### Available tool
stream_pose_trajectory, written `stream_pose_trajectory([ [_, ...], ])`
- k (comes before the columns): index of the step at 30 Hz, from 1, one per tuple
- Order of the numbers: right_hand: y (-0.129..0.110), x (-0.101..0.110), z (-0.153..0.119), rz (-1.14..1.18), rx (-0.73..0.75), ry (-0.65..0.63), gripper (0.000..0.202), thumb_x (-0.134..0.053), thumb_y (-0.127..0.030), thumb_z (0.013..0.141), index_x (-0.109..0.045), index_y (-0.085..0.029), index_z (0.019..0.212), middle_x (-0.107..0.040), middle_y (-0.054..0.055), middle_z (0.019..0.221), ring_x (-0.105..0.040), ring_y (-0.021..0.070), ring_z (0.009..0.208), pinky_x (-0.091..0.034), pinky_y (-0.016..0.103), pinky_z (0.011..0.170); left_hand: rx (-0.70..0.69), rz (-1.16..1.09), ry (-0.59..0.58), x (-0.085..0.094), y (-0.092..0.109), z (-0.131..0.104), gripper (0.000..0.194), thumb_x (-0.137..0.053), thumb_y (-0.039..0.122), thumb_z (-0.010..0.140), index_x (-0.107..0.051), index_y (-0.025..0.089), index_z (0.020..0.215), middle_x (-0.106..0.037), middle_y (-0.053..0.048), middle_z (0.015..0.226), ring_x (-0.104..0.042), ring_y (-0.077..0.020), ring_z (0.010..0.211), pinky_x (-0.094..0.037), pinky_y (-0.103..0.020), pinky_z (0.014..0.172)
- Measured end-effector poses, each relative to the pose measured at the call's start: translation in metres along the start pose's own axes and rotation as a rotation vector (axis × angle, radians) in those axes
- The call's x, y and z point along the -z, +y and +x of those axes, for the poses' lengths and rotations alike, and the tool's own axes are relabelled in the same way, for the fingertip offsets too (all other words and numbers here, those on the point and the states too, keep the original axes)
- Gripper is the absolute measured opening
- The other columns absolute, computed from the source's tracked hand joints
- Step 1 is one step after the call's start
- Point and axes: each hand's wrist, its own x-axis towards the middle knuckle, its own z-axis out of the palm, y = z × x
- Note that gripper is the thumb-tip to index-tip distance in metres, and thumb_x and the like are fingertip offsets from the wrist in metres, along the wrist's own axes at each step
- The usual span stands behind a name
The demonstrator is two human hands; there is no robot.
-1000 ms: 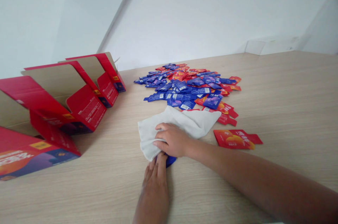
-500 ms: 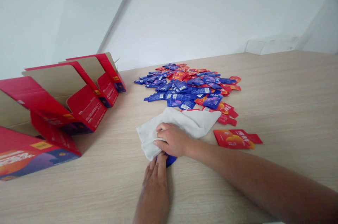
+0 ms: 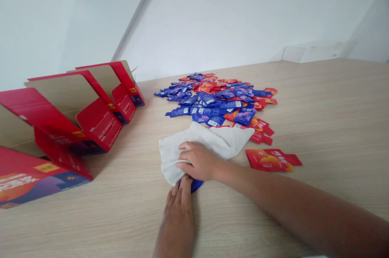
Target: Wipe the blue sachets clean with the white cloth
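White cloth [image 3: 221, 139] lies mid-tabletop [image 3: 130, 217], rumpled, its long axis running roughly side to side. A blue packet [image 3: 197, 185] shows only as a corner at the cloth's near edge; its long axis is hidden. Right hand [image 3: 199, 161] on top of the cloth, fingers lightly bent, thumb parted from them; cannot tell whether this grip pinches the fabric or only presses. Left hand [image 3: 179, 213] nearer the packet, fingers straight and close together at the cloth's near edge; tips partly hidden, cannot tell how firm the grip. Cloth lies just beyond the left hand; packet corner sits just right of the left fingertips. One red packet [image 3: 269, 160] apart, toward the tabletop's right edge: large white characters, too blurred to read surely. Toward the far edge, a heap of blue and red packets [image 3: 209, 99], several with white barcode patches. Toward the left edge, a row of open red cartons [image 3: 97, 128], apparently four: yellow label patches, white lettering on the nearest, illegible.
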Motion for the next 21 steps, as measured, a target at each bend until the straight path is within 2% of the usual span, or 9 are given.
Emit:
stream_pose_trajectory([
  [10,0.0001,-0.0006,0.0013,0.013,0.012,0.026,0.027,-0.052,-0.035,0.090,-0.067,-0.015,0.080,-0.060,0.010,0.108,-0.056,0.0209,0.101,-0.041,0.036,0.092,-0.024,-0.015,0.045,-0.0044,-0.0023,-0.0009,0.061,-0.018,-0.004,0.079,-0.035,0.011,0.135,-0.046,-0.015,0.141,-0.039,-0.0217,0.132,-0.041,-0.046,0.106],
  [15,0.0001,-0.0013,0.0011,0.010,0.005,0.030,0.029,-0.052,-0.037,0.090,-0.066,-0.015,0.078,-0.061,0.010,0.104,-0.056,0.0207,0.098,-0.042,0.035,0.089,-0.007,-0.001,0.004,-0.0025,-0.0020,-0.0009,0.062,-0.016,-0.004,0.078,-0.034,0.009,0.136,-0.047,-0.016,0.140,-0.038,-0.0229,0.132,-0.041,-0.047,0.106],
  [21,0.0004,-0.0010,0.0002,0.012,0.005,0.018,0.027,-0.052,-0.037,0.090,-0.068,-0.015,0.086,-0.058,0.012,0.115,-0.055,0.0228,0.104,-0.041,0.038,0.093,-0.014,0.038,-0.014,-0.0024,-0.0021,0.0000,0.061,-0.015,-0.004,0.079,-0.033,0.007,0.137,-0.044,-0.017,0.142,-0.038,-0.0238,0.132,-0.040,-0.046,0.107],
])
